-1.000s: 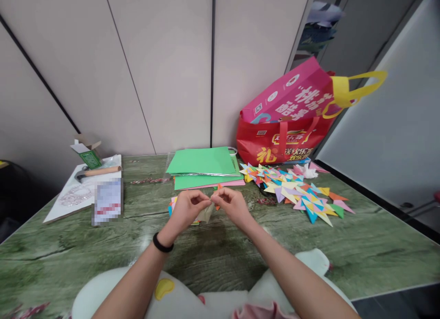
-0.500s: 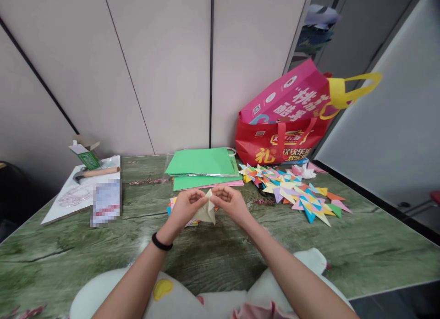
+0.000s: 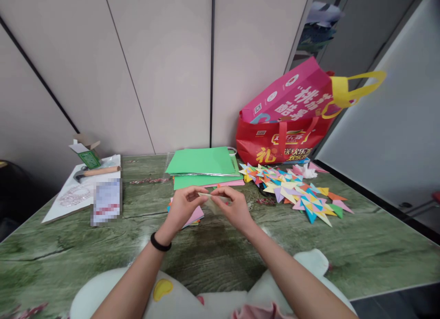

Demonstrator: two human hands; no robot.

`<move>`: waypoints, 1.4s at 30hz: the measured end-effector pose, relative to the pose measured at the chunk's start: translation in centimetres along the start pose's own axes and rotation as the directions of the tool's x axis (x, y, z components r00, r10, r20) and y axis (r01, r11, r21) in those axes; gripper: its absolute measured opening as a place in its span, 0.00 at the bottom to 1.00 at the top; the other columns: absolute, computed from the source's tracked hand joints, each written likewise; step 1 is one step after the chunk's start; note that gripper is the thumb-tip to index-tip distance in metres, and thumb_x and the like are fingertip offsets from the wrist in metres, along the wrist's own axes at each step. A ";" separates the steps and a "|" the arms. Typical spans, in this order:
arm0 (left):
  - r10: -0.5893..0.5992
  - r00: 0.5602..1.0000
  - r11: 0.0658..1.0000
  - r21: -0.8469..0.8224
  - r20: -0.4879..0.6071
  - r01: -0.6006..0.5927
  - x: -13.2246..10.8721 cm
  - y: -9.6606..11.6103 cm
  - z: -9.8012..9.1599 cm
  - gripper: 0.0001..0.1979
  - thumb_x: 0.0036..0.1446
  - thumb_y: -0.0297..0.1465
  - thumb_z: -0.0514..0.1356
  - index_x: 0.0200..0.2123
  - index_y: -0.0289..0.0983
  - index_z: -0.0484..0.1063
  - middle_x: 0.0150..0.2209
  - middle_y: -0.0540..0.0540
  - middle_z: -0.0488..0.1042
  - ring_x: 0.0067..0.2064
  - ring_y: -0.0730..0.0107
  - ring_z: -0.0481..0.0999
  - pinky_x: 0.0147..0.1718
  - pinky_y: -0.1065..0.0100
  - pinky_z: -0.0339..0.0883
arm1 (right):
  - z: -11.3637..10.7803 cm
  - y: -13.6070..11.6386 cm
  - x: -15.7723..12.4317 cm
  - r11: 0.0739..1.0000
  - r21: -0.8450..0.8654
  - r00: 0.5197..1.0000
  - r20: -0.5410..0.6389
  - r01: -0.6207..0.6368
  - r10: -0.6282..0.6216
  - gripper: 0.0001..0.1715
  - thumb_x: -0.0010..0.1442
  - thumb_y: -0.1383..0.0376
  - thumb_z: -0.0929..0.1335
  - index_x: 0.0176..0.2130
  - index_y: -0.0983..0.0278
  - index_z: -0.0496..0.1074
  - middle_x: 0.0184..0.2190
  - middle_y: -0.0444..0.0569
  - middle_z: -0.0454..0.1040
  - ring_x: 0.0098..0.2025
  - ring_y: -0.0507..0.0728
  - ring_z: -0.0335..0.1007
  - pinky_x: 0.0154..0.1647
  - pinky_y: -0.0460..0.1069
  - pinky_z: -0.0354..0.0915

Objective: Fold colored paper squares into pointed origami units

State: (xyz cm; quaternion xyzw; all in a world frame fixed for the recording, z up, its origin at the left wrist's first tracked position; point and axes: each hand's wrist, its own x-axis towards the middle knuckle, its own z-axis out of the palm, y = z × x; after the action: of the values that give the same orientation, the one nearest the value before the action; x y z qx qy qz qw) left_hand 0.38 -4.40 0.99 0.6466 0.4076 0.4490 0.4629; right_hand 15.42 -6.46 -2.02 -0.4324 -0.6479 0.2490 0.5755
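Observation:
A small piece of folded cream paper (image 3: 216, 206) is held up between both hands above the table. My left hand (image 3: 185, 208), with a black band at the wrist, pinches its left end between thumb and fingers. From the other side, my right hand (image 3: 233, 206) grips the paper with thumb and forefinger. Part of the paper is covered by the fingers. Beneath and beside my left hand lies a small stack of coloured paper (image 3: 195, 216), pink on top. Right of my hands spreads a pile of folded multicoloured paper pieces (image 3: 295, 190).
Green sheets (image 3: 202, 161) lie behind my hands. A red bag (image 3: 268, 138) holding a pink box (image 3: 288, 92) stands at the back right. At the left, a hammer (image 3: 99, 171) and a small open box (image 3: 90, 158) rest on a white board (image 3: 68, 195).
The cream paper has been turned and tilted, and its point no longer stands up between my fingers. More of the small coloured stack shows beside my left hand.

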 end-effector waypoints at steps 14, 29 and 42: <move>0.063 0.997 0.996 -0.063 -0.047 -0.065 -0.1 -0.5 0.0 0.03 0.41 0.27 0.63 0.24 0.34 0.73 0.26 0.47 0.76 0.26 0.69 0.75 0.30 0.68 0.71 | 0.0 0.1 -0.1 1.000 0.010 1.000 -0.026 0.015 -0.015 0.06 0.50 0.63 0.69 0.27 0.63 0.70 0.26 0.46 0.73 0.30 0.54 0.69 0.36 0.49 0.65; -0.022 0.999 0.990 -0.140 -0.042 0.016 0.0 -0.2 0.1 0.11 0.38 0.27 0.66 0.29 0.32 0.72 0.22 0.48 0.76 0.24 0.69 0.75 0.26 0.69 0.71 | -0.1 0.0 0.0 0.995 0.068 0.997 -0.025 -0.077 0.078 0.09 0.48 0.61 0.70 0.28 0.64 0.70 0.26 0.46 0.74 0.30 0.54 0.70 0.34 0.49 0.67; 0.020 0.999 0.997 -0.074 -0.037 -0.022 -0.2 0.0 0.2 0.12 0.39 0.29 0.65 0.31 0.32 0.72 0.23 0.47 0.77 0.27 0.68 0.76 0.28 0.68 0.71 | 0.0 0.2 0.1 0.996 0.047 0.995 0.070 -0.080 0.076 0.06 0.49 0.62 0.68 0.28 0.64 0.71 0.27 0.47 0.74 0.30 0.55 0.70 0.37 0.50 0.66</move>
State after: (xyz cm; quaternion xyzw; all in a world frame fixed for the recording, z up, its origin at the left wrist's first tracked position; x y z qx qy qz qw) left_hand 0.48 -4.63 0.93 0.6251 0.3921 0.4801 0.4743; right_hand 15.47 -6.30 -2.14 -0.4342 -0.6435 0.3019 0.5534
